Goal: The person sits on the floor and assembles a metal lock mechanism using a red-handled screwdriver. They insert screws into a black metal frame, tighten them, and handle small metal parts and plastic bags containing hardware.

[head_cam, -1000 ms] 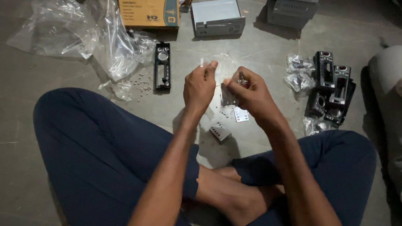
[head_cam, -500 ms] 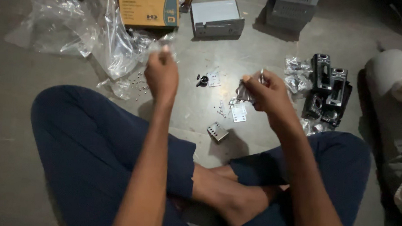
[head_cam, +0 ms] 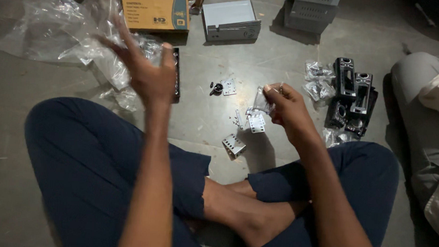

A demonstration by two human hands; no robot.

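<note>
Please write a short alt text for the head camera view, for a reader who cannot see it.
A person sits cross-legged on a grey floor; the right hand pinches a small clear plastic bag, while the left hand is raised open over crumpled plastic wrap. Small metal brackets lie between the knees, black parts to the right, and a cardboard box beyond.

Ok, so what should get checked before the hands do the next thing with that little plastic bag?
1. Small clear bag pinched in right hand: ok.
2. Left hand free: ok, fingers spread, nothing seen in it, though blurred.
3. Loose metal plates on the floor in reach: ok, just below the bag.
4. Bent metal bracket apart from the feet: ok.
5. Bag emptied: cannot tell.
6. Tiny screws by the plates all accounted for: cannot tell, too small.
</note>
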